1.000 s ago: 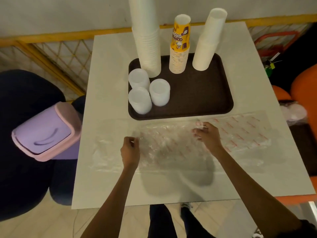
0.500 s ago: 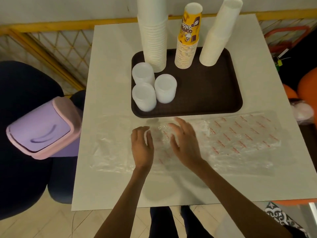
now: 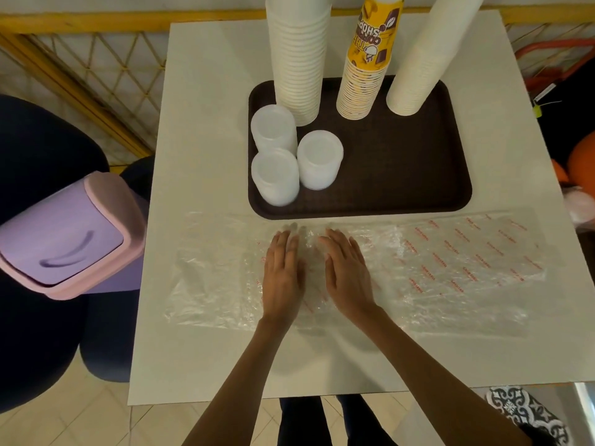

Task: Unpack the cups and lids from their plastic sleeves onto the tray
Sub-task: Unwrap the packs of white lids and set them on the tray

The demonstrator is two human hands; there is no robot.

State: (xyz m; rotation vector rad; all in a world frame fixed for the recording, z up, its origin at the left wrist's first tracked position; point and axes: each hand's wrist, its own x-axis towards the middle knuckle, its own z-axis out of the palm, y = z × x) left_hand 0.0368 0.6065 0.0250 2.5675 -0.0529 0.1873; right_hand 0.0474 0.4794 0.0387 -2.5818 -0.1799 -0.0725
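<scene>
Plastic sleeves (image 3: 450, 268) (clear film, part of it printed with red lettering) lie flattened and overlapping on the white tabletop (image 3: 206, 123), along the near edge of the tray (image 3: 402, 175). My left grip (image 3: 283, 278) and right grip (image 3: 347, 275) rest side by side on the film, palms down, fingers straight, released and grasping nothing. On the dark brown tray stand two tall white cup stacks (image 3: 299, 59) with a yellow printed cup stack (image 3: 367, 66) between them. Three lid stacks (image 3: 318, 159) cluster at the tray's left end. Beside the tabletop's left edge is a purple swing-lid bin (image 3: 64, 236), next to dark blue seats (image 3: 38, 149). A yellow lattice railing (image 3: 80, 75) runs behind; the floor (image 3: 80, 423) is pale tile.
</scene>
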